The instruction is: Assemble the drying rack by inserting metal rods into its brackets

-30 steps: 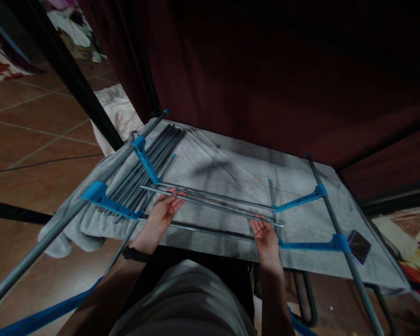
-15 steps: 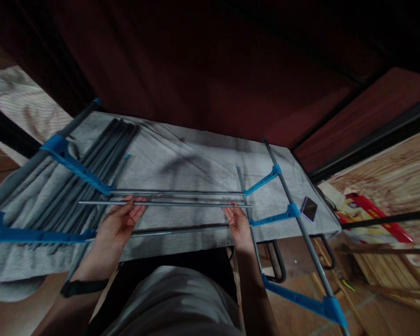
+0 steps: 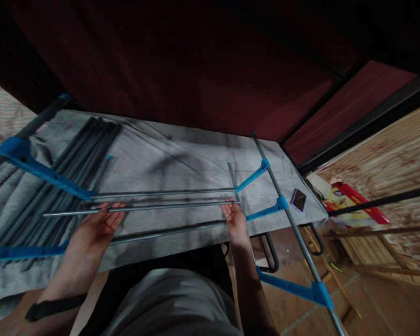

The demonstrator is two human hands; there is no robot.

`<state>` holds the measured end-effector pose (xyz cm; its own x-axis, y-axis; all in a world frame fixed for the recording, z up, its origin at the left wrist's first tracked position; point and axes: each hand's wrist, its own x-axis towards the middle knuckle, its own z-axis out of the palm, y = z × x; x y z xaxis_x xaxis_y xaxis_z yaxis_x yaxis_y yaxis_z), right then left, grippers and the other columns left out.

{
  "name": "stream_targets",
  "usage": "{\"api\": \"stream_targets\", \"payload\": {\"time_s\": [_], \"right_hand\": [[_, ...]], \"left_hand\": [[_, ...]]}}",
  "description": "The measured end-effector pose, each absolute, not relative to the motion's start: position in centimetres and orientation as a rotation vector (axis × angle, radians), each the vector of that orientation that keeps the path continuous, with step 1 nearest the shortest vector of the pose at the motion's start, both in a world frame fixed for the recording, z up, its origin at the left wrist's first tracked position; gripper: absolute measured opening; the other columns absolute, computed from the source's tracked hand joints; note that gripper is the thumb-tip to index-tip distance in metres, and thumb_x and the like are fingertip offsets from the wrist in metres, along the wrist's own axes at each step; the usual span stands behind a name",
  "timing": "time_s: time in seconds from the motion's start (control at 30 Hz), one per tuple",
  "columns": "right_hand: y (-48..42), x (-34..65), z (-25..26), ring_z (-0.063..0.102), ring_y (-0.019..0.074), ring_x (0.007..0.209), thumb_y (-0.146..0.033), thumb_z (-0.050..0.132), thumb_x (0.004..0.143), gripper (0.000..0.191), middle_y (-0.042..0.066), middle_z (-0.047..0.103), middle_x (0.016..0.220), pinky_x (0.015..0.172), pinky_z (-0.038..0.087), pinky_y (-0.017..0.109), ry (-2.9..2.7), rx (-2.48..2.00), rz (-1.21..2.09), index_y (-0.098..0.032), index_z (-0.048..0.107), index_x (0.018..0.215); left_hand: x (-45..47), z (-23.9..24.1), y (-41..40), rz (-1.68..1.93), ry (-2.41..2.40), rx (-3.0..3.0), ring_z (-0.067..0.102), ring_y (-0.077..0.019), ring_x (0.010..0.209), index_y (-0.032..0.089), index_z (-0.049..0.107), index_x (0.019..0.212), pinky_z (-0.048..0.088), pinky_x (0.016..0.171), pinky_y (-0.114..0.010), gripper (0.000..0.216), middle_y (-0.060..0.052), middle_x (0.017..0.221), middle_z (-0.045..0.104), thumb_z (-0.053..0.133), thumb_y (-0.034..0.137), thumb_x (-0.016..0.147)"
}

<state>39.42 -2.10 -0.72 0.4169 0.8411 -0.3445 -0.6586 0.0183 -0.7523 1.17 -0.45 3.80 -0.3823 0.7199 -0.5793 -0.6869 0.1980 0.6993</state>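
A thin grey metal tube [image 3: 168, 206] lies across both my hands, level above the cloth. My left hand [image 3: 95, 228] holds it near its left end, which sticks out past the fingers. At the other end my right hand [image 3: 235, 218] has the tube between thumb and fingers. Around them stands a frame of grey tubes and blue plastic brackets. One fixed crossbar [image 3: 164, 192] runs behind the held tube, and another crossbar [image 3: 175, 232] runs nearer me. Left blue bracket [image 3: 49, 176] and right blue bracket [image 3: 266, 208] join the side posts.
A bundle of grey tubes [image 3: 80, 158] lies on the grey cloth [image 3: 182, 163] at the left. A phone [image 3: 298, 200] rests near the right edge. Beyond it is a red and yellow package [image 3: 359, 205]. A dark red panel [image 3: 182, 84] rises behind the table.
My left hand and the tube's left end have moved left and slightly nearer me, so the tube now slants. The whole view has shifted a little. Both hands still hold the tube.
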Motion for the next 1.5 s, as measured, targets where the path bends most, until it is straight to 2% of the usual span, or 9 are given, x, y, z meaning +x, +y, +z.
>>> {"api": "stream_targets", "payload": {"time_s": [0.23, 0.37, 0.6, 0.83, 1.13, 1.3, 1.4, 1.5], "right_hand": [[-2.2, 40.3, -1.0, 0.072, 0.0101, 0.089, -0.028, 0.071, 0.085, 0.009, -0.003, 0.074, 0.09, 0.091, 0.059, 0.026, -0.199, -1.052, 1.149, -0.024, 0.066, 0.092], [-2.1, 41.0, -1.4, 0.071, 0.008, 0.082, -0.029, 0.066, 0.089, 0.005, -0.004, 0.072, 0.085, 0.085, 0.059, 0.021, -0.14, -1.061, 1.12, -0.024, 0.065, 0.089], [-1.8, 42.5, -2.4, 0.067, 0.0073, 0.065, -0.029, 0.07, 0.086, 0.01, -0.007, 0.067, 0.072, 0.072, 0.06, 0.02, -0.164, -1.09, 1.079, -0.025, 0.061, 0.084], [-1.9, 44.0, -3.2, 0.069, 0.006, 0.071, -0.026, 0.063, 0.091, 0.007, -0.005, 0.071, 0.079, 0.075, 0.06, 0.019, -0.078, -1.066, 1.129, -0.023, 0.064, 0.085], [-1.7, 45.1, -4.7, 0.072, 0.0106, 0.076, -0.018, 0.063, 0.086, 0.008, -0.003, 0.074, 0.084, 0.069, 0.062, 0.026, -0.142, -1.111, 1.126, -0.025, 0.066, 0.082], [-1.9, 45.7, -5.2, 0.072, 0.0102, 0.082, -0.019, 0.067, 0.081, 0.008, -0.004, 0.075, 0.091, 0.078, 0.061, 0.028, -0.202, -1.142, 1.108, -0.024, 0.067, 0.087], [-1.9, 46.0, -5.4, 0.071, 0.0108, 0.084, -0.021, 0.071, 0.078, 0.014, -0.004, 0.074, 0.092, 0.084, 0.061, 0.03, -0.263, -1.128, 1.096, -0.023, 0.067, 0.091], [-1.7, 46.2, -5.2, 0.071, 0.0093, 0.084, -0.016, 0.068, 0.078, 0.013, -0.003, 0.074, 0.092, 0.081, 0.061, 0.025, -0.243, -1.131, 1.103, -0.022, 0.067, 0.089]], "left_hand": [[1.2, 3.6, -0.4, 1.495, 1.242, 0.002, 0.072, -0.0138, 0.08, 0.017, 0.064, 0.08, 0.061, 0.072, -0.023, 0.023, -0.003, 0.078, 0.073, 0.049, 0.005, 0.091], [0.9, 2.6, -0.4, 1.528, 1.21, -0.016, 0.072, -0.0131, 0.072, 0.014, 0.064, 0.083, 0.061, 0.07, -0.024, 0.021, -0.002, 0.077, 0.072, 0.049, 0.002, 0.091], [0.2, 2.0, -1.0, 1.599, 1.176, -0.064, 0.071, -0.0129, 0.068, 0.013, 0.065, 0.088, 0.058, 0.067, -0.022, 0.012, -0.003, 0.076, 0.071, 0.058, 0.003, 0.086], [-0.8, 1.9, -1.4, 1.69, 1.171, -0.027, 0.071, -0.0126, 0.068, 0.015, 0.062, 0.09, 0.057, 0.067, -0.022, 0.013, -0.003, 0.076, 0.071, 0.057, 0.004, 0.087], [-1.2, 1.4, -1.7, 1.806, 1.19, 0.011, 0.072, -0.0145, 0.067, 0.018, 0.057, 0.092, 0.057, 0.065, -0.024, 0.015, -0.002, 0.077, 0.072, 0.064, 0.008, 0.084], [-1.6, 1.3, -1.7, 1.851, 1.201, 0.006, 0.071, -0.0144, 0.063, 0.018, 0.058, 0.094, 0.056, 0.062, -0.023, 0.018, -0.002, 0.076, 0.072, 0.066, 0.008, 0.082], [-1.7, 1.3, -1.5, 1.847, 1.2, 0.007, 0.07, -0.0143, 0.063, 0.017, 0.059, 0.093, 0.055, 0.06, -0.023, 0.016, -0.003, 0.076, 0.072, 0.066, 0.009, 0.082], [-1.6, 1.1, -1.4, 1.843, 1.173, 0.031, 0.07, -0.014, 0.065, 0.017, 0.06, 0.094, 0.055, 0.062, -0.022, 0.015, -0.003, 0.077, 0.072, 0.067, 0.009, 0.082]]}}
